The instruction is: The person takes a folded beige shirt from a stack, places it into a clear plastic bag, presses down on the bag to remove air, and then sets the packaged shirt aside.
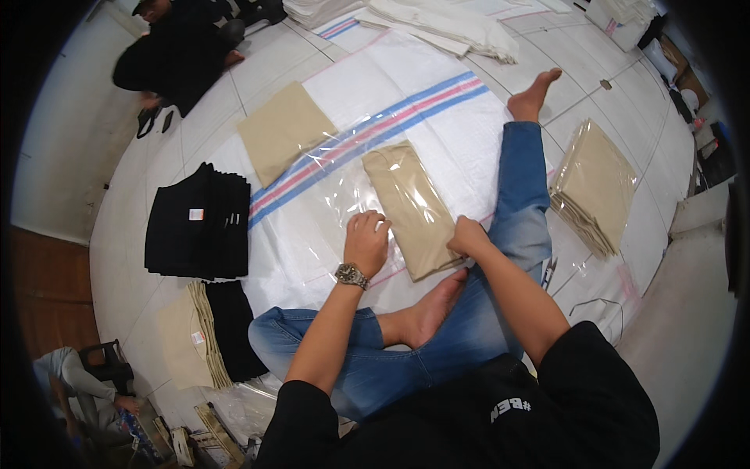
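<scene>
Left hand (366,238), right hand (467,237) flank bagged beige garment (410,207), both touching.

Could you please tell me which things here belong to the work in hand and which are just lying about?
In hand: left hand and right hand on the bagged beige garment; clear bag.

Lying about: loose beige garment, black stack, bagged pile, white stacks.

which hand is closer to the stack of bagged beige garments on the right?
Right. The right hand grips the near edge of the beige garment in the clear bag, toward the bagged stack. The left hand rests on the bag's opposite side, farther away.
</scene>
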Demonstrator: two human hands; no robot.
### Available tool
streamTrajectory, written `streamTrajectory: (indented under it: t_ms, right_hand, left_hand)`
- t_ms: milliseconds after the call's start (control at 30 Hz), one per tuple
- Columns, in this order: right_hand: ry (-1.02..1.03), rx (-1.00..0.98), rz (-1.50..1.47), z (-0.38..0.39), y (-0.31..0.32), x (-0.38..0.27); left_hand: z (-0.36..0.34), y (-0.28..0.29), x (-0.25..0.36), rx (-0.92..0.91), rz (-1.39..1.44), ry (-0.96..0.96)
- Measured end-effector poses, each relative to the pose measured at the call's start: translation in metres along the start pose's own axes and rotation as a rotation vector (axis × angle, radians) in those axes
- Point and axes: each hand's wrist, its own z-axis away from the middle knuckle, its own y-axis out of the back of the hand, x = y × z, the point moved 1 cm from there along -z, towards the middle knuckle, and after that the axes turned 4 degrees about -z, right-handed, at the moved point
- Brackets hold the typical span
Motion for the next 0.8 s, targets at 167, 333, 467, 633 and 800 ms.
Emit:
streamTrajectory:
  t_ms: [167,333,467,633,800]
  right_hand:
    - [-0.015,-0.101,-0.405,0.005,0.000,-0.001]
    - [0.625,0.172,-0.812,-0.010,-0.048,-0.030]
    - [0.951,-0.082,-0.316,0.053,-0.059,-0.113]
    - [0.707,0.356,0.129,0.028,-0.122,-0.115]
    - [0.621,0.453,0.209,-0.002,-0.135,-0.156]
  left_hand:
    - [-0.006,0.002,-0.007,-0.013,-0.041,-0.065]
    - [-0.037,0.043,-0.005,0.222,0.033,-0.063]
    - [-0.004,0.079,-0.031,0.239,0.032,-0.050]
    - [0.046,0.037,-0.059,0.063,-0.047,-0.066]
    - [0.049,0.032,-0.065,0.134,-0.021,0.009]
